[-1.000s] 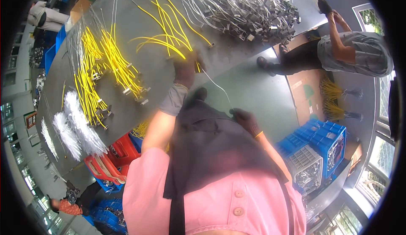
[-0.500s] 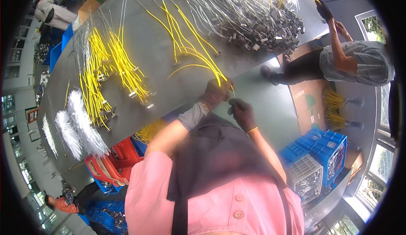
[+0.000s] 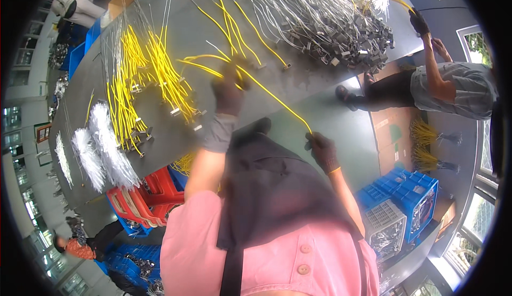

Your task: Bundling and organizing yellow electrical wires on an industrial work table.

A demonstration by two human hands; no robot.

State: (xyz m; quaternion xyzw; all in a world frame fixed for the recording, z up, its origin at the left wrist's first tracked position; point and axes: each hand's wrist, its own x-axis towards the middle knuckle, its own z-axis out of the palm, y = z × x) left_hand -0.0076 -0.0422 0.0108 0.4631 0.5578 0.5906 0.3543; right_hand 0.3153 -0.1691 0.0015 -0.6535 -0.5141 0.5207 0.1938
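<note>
My left hand (image 3: 228, 89), in a dark glove and blurred by motion, is closed around several yellow tubes (image 3: 205, 57) over the grey table. A longer yellow tube (image 3: 277, 100) runs from beside that hand to my gloved right hand (image 3: 323, 151). The fingers of my right hand pinch its lower end, close to the table's near edge. Just beyond my left hand lie a few thin wires in yellow tubes (image 3: 229, 26), some with small connectors at their ends. What lies inside my left fist is partly hidden.
Bundles of yellow-sleeved wires (image 3: 125, 88) and white wire bundles (image 3: 109, 146) lie left. A large heap of wires with grey connectors (image 3: 341, 37) is at the far right, near another person (image 3: 448, 85). Red crates (image 3: 160, 189) and blue crates (image 3: 410, 194) stand below the table.
My left hand has moved left and away from me with the yellow tubes. My right hand has shifted slightly right and nearer, and a yellow tube now stretches between the hands.
</note>
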